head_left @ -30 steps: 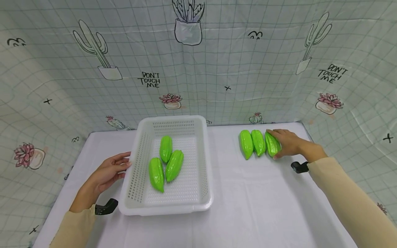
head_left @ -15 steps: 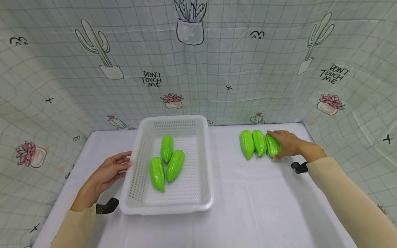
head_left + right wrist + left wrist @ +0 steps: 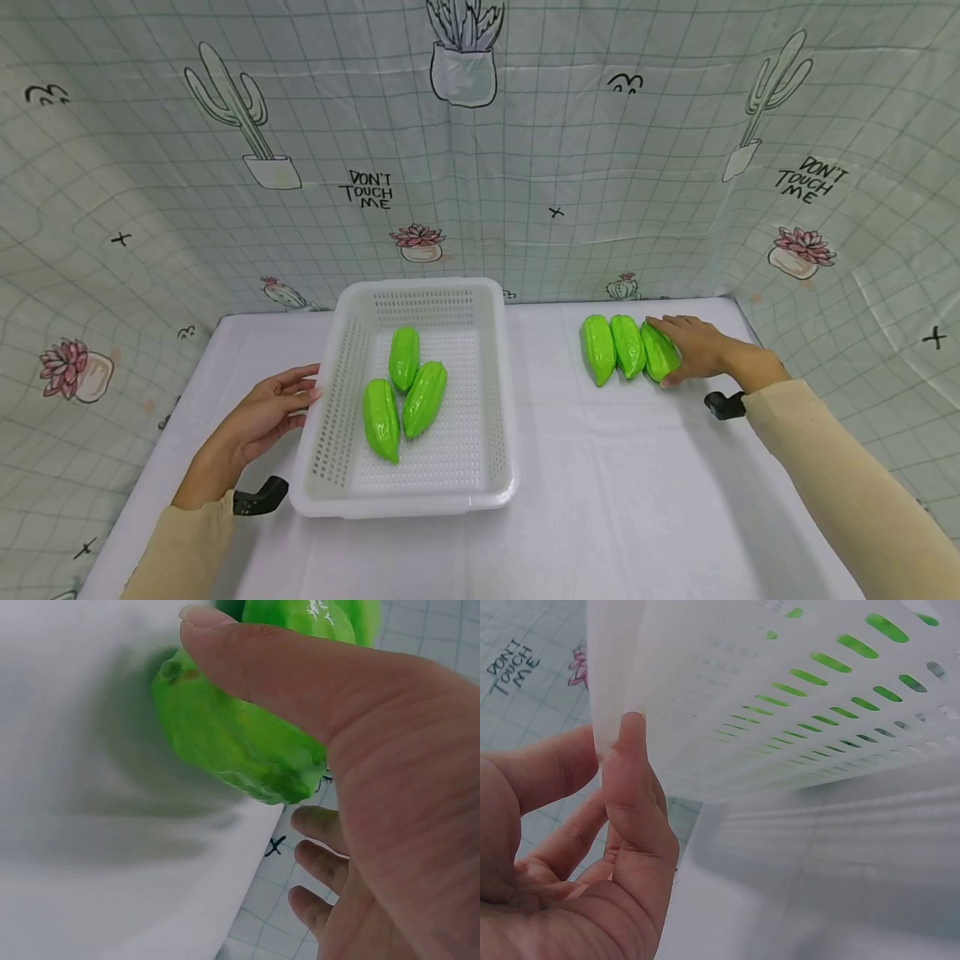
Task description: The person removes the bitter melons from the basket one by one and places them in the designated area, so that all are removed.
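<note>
My left hand (image 3: pixel 272 408) pinches the left rim of a white plastic basket (image 3: pixel 502 400), fingers and thumb on either side of its edge in the left wrist view. Three green, ridged, tapered fruits (image 3: pixel 382 421), shaped like star fruit, lie inside. Over on the right of the table, my right hand (image 3: pixel 697 348) grips the rightmost green ridged fruit (image 3: pixel 225 735) of a row of three. Its thumb (image 3: pixel 300 675) lies across the near end and fingers reach the far end, while other fingers stay off it. The remaining two fruits (image 3: pixel 598 350) sit just left, close together.
White cloth covers the table (image 3: pixel 600 500). A printed grid curtain (image 3: pixel 570 142) with cactus drawings rises behind the table and along both sides. Black wrist mounts (image 3: pixel 724 406) stick out near each sleeve.
Both hands keep their places and the basket stays put. The rightmost fruit has turned slightly under the right hand, showing a smoother side. The head view has shifted a little.
</note>
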The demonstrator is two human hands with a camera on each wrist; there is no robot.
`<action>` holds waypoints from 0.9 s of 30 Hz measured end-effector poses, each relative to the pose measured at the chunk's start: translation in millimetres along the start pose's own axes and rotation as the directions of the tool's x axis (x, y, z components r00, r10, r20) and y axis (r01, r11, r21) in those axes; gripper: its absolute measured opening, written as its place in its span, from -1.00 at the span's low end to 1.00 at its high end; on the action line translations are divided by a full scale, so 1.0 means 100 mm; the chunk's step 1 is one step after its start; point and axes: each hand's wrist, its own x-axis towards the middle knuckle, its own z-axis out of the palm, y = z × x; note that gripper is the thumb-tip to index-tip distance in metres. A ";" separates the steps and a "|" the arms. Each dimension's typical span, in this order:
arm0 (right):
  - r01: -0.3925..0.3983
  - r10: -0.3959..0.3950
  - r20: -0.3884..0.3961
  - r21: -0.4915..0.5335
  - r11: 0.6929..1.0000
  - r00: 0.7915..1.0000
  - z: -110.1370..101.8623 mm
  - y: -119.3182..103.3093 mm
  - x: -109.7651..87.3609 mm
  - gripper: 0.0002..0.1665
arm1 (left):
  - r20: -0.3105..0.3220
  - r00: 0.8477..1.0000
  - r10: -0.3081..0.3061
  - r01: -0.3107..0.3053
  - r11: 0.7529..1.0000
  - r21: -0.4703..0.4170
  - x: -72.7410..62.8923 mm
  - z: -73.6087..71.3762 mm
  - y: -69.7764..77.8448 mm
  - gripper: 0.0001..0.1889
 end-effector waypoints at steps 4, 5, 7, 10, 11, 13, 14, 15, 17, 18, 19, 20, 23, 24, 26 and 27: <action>-0.005 0.005 0.000 0.006 1.000 1.000 -0.02 -0.02 -0.02 0.32 | 0.007 1.000 0.006 -0.006 1.000 0.006 0.01 0.01 0.01 -0.27; -0.005 0.005 -0.003 0.008 1.000 1.000 -0.03 -0.02 -0.03 0.32 | 0.007 1.000 0.007 -0.007 1.000 0.008 0.01 0.01 0.01 -0.27; -0.004 0.004 -0.012 0.012 1.000 1.000 -0.06 -0.04 -0.04 0.32 | 0.006 1.000 0.009 -0.009 1.000 0.008 0.01 0.01 0.01 -0.27; -0.001 0.001 -0.025 0.010 1.000 1.000 -0.13 -0.07 -0.03 0.32 | 0.007 1.000 0.010 -0.010 1.000 0.003 0.02 0.01 0.01 -0.27; 0.003 -0.003 -0.030 0.009 1.000 1.000 -0.16 -0.08 -0.03 0.32 | 0.008 1.000 0.010 -0.010 1.000 0.001 0.02 0.01 0.01 -0.27; 0.010 -0.010 -0.037 0.003 1.000 0.999 -0.21 -0.12 -0.03 0.33 | 0.009 1.000 0.011 -0.010 1.000 -0.004 0.02 0.01 0.01 -0.27; 0.017 -0.017 -0.041 -0.002 1.000 0.999 -0.23 -0.14 -0.03 0.33 | 0.009 1.000 0.010 -0.010 1.000 -0.003 0.02 0.01 0.01 -0.27; 0.025 -0.026 -0.048 -0.001 1.000 0.999 -0.26 -0.16 -0.03 0.33 | 0.009 1.000 0.009 -0.009 1.000 -0.003 0.02 0.01 0.01 -0.27; 0.045 -0.045 -0.059 -0.006 0.999 0.997 -0.31 -0.22 -0.03 0.32 | 0.008 1.000 0.007 -0.007 1.000 -0.002 0.02 0.01 0.01 -0.27; 0.052 -0.053 -0.063 -0.009 0.999 0.997 -0.33 -0.26 -0.03 0.31 | 0.008 1.000 0.006 -0.006 1.000 -0.003 0.02 0.01 0.01 -0.27; 0.064 -0.065 -0.070 -0.013 0.998 0.995 -0.35 -0.29 -0.04 0.30 | 0.009 1.000 0.006 -0.006 1.000 -0.001 0.02 0.01 0.01 -0.27; 0.076 -0.077 -0.076 -0.017 0.997 0.994 -0.37 -0.33 -0.04 0.29 | 0.009 1.000 0.005 -0.005 1.000 0.001 0.02 0.01 0.01 -0.27; 0.114 -0.117 -0.092 -0.042 0.993 0.989 -0.44 -0.47 -0.05 0.26 | 0.008 1.000 0.003 -0.003 1.000 0.005 0.01 0.01 0.01 -0.27; 0.127 -0.131 -0.096 -0.049 0.991 0.987 -0.46 -0.52 -0.05 0.26 | 0.006 1.000 0.001 -0.001 1.000 0.009 0.01 0.01 0.00 -0.26; 0.154 -0.159 -0.105 -0.060 0.986 0.982 -0.50 -0.62 -0.06 0.25 | 0.002 1.000 -0.003 0.003 1.000 0.014 0.01 0.01 0.00 -0.26; 0.167 -0.173 -0.110 -0.061 0.984 0.979 -0.52 -0.66 -0.06 0.24 | 0.000 1.000 -0.005 0.005 1.000 0.016 0.01 0.01 -0.01 -0.26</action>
